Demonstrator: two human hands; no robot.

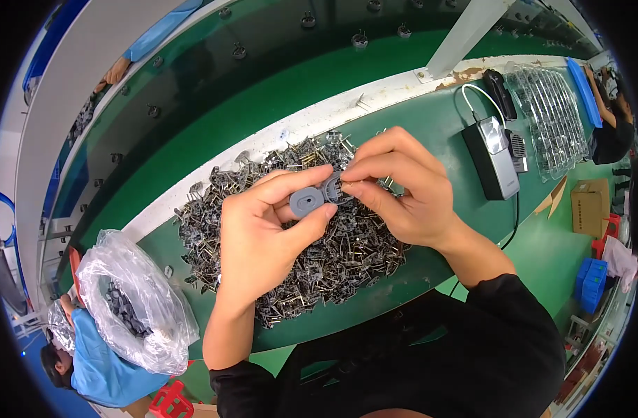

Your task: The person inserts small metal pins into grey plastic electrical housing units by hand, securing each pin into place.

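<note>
Over a heap of small parts, my left hand (256, 240) pinches a grey round plastic cap (306, 203) with a small hole in its middle, held between thumb and fingers. My right hand (409, 195) is closed at the fingertips on a small grey piece with thin prongs (332, 188), right beside the cap. Whether the two pieces touch or are joined I cannot tell. Beneath both hands spreads the heap of dark and clear plastic pieces with metal pins (347, 272), lying on the green table (430, 268).
A clear plastic bag (176, 334) of dark parts stands at the left. Past the white ledge (263, 136) runs a green conveyor (277, 90) with scattered parts. To the right are a grey-black box with a cable (500, 181) and clear trays (552, 125). Co-workers sit nearby.
</note>
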